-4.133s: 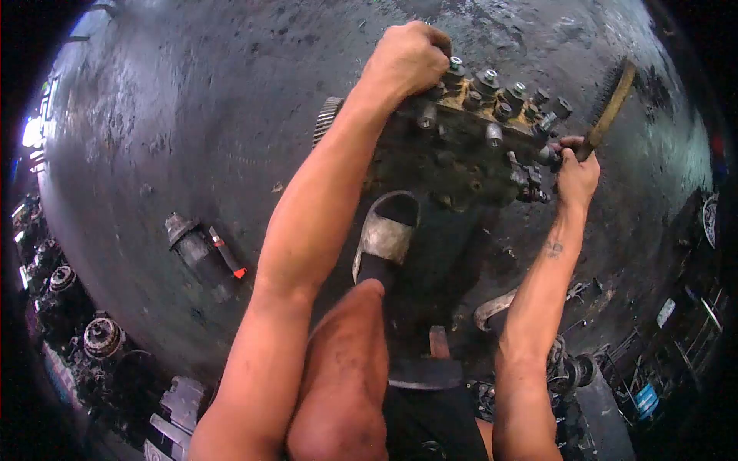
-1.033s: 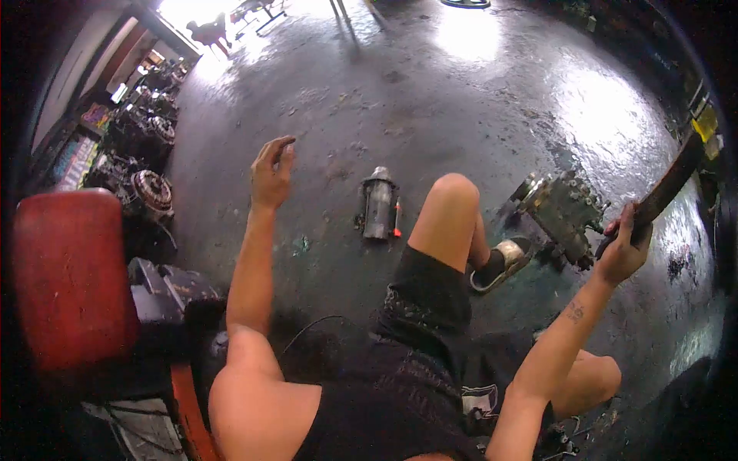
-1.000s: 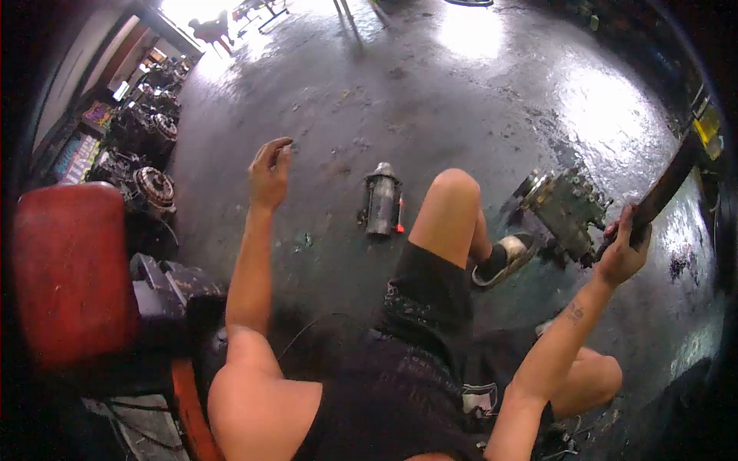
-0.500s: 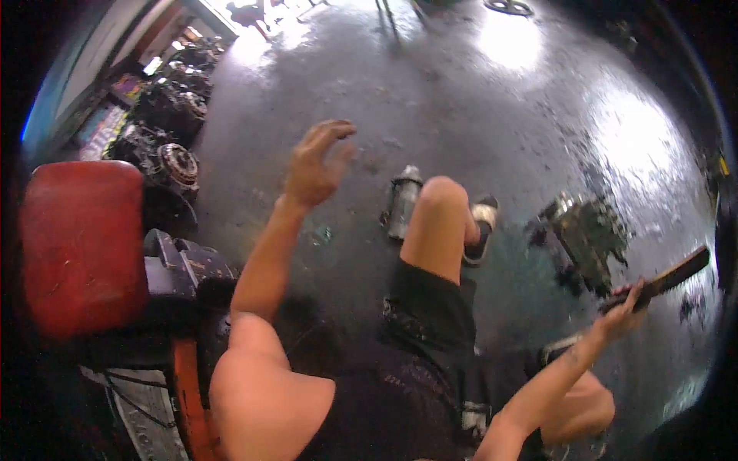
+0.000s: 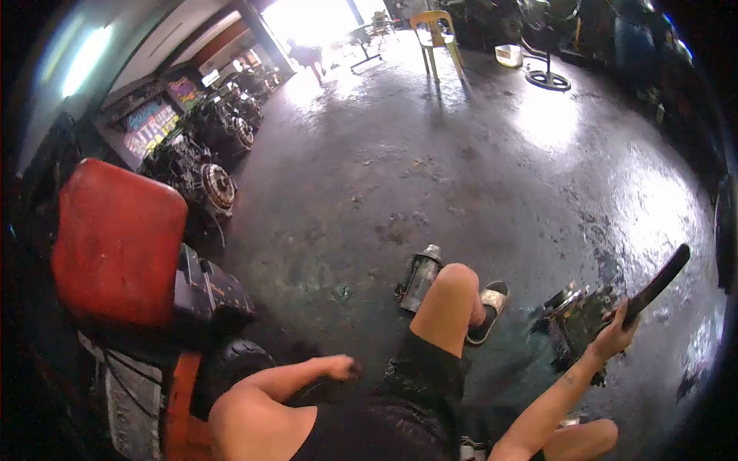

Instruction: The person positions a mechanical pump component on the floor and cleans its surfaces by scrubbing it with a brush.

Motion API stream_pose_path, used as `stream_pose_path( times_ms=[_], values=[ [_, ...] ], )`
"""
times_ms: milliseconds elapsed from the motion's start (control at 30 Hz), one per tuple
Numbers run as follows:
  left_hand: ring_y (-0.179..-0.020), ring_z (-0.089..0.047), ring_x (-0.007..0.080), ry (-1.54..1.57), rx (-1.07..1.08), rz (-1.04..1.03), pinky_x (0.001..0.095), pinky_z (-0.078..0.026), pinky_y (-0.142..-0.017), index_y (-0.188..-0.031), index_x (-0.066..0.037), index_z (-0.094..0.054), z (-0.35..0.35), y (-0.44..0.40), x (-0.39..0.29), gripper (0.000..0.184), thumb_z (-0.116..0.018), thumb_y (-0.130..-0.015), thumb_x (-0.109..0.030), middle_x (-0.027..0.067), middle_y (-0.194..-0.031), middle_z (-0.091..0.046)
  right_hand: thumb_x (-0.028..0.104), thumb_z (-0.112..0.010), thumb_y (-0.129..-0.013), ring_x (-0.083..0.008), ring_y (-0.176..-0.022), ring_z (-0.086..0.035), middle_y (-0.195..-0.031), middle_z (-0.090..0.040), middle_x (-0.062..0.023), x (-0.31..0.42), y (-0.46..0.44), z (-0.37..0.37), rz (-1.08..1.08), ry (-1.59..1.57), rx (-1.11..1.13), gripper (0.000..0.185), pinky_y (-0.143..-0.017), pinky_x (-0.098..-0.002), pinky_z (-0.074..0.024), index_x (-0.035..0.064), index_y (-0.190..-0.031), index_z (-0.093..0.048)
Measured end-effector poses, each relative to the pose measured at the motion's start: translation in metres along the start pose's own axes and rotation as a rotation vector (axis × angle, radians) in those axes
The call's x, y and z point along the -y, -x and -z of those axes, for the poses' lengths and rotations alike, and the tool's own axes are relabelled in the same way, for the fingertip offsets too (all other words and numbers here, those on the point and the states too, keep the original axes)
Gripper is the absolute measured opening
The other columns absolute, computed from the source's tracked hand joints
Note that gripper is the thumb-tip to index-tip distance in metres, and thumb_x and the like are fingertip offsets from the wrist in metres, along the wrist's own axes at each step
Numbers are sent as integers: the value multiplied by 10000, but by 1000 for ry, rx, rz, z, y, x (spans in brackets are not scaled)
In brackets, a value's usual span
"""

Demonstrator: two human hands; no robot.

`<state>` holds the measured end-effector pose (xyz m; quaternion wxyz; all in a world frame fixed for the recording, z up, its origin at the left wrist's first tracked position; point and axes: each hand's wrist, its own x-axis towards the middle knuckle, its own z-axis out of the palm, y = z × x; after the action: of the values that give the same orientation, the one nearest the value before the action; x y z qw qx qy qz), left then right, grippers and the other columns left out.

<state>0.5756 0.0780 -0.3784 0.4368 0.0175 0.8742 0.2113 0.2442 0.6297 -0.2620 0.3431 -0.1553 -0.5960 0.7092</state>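
My right hand (image 5: pixel 615 338) is closed around one end of a long, dark, narrow brush (image 5: pixel 657 284), which slants up and to the right. Just left of that hand, a grimy metal engine part (image 5: pixel 573 326) sits on the floor. My left hand (image 5: pixel 342 367) is low in front of my body, near my thigh, with its fingers curled in. A dark patch shows at its fingertips; whether it holds anything is unclear. A grey metal cylinder with a narrower top (image 5: pixel 423 280) stands beside my bent knee, partly hidden by it.
A red padded seat (image 5: pixel 119 242) stands at my left, next to a dark case (image 5: pixel 211 284). Greasy engine parts (image 5: pixel 219 188) line the left wall. Farther off are a yellow plastic chair (image 5: pixel 434 34), a white container (image 5: pixel 509 55) and a round-based stand (image 5: pixel 548 80). The floor looks wet.
My left hand has come down from a raised position in front of me to near my thigh, its fingers now curled. My right hand still holds the brush, now angled more steeply. The view has tilted up.
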Motion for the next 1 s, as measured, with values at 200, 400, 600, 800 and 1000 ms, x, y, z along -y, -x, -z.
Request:
stream_pose_path(
  times_ms=[200, 400, 600, 800, 1000],
  values=[
    [-1131, -620, 322, 214, 425, 101, 439, -493, -929, -1325, -36, -596, -99, 12, -4, 476, -517, -856, -66, 177, -1261, -650, 177, -704, -925, -89, -644, -528, -841, -617, -22, -27, 38, 7, -124, -67, 22, 274, -541, -236, -417, -7, -1113, -626],
    [-1122, -618, 312, 243, 471, 160, 429, -493, -925, -1316, -37, -600, -78, 15, -23, 463, -526, -860, -66, 169, -1250, -652, 116, -714, -906, -88, -692, -553, -886, -633, -19, -35, 62, 69, -241, -87, -53, 283, -538, -224, -424, 20, -1157, -624],
    [-1112, -617, 301, 202, 407, 231, 420, -494, -920, -1307, -39, -604, -40, -10, -38, 450, -535, -863, -65, 161, -1238, -653, 118, -694, -915, -82, -615, -524, -778, -584, -3, -22, 65, 122, -206, -84, -176, 174, -523, -219, -415, 30, -1043, -615],
    [-1102, -615, 290, 182, 334, 251, 410, -494, -916, -1298, -40, -607, -20, -33, -54, 437, -544, -866, -65, 153, -1227, -655, 114, -687, -914, -86, -618, -531, -806, -596, -12, -25, 59, 144, -188, -110, -252, 182, -531, -224, -431, 24, -1054, -612],
    [-1092, -613, 280, 233, 237, 257, 400, -495, -912, -1289, -42, -611, 5, -69, -76, 424, -553, -869, -65, 145, -1215, -657, 170, -729, -885, -79, -614, -546, -781, -614, 12, -11, 73, 136, -242, 83, -199, 190, -546, -241, -438, 71, -1015, -631]
  ],
)
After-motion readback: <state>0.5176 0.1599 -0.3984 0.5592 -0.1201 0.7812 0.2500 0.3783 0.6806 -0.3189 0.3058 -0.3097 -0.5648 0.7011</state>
